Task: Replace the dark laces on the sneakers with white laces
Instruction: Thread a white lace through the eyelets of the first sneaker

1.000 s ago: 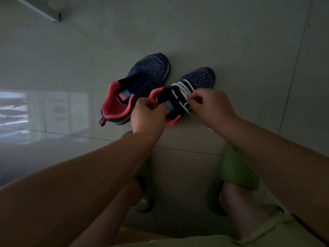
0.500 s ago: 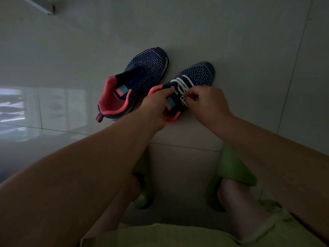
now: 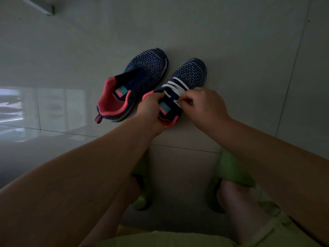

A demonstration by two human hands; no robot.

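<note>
Two dark knit sneakers with coral linings sit side by side on the tiled floor (image 3: pixel 231 41), toes pointing away from the person. The left sneaker (image 3: pixel 135 86) has no lace in it, and its tongue lies bare. The right sneaker (image 3: pixel 185 82) carries a white lace (image 3: pixel 175 86) crossing in several rows over its tongue.

The left hand (image 3: pixel 151 111) grips the right sneaker at its coral collar, fingers curled over the near left edge of the opening. The right hand (image 3: pixel 204 106) is bunched at the sneaker's right side, its thumb and fingers pinching the white lace just beside the upper eyelets; the lace end itself is hidden in the fingers.

Nearer the person, two green slippers (image 3: pixel 233 170) are on the feet, resting on the floor below the forearms. A bright reflection lies on the floor at the left edge, and a pale bar crosses the far left corner.
</note>
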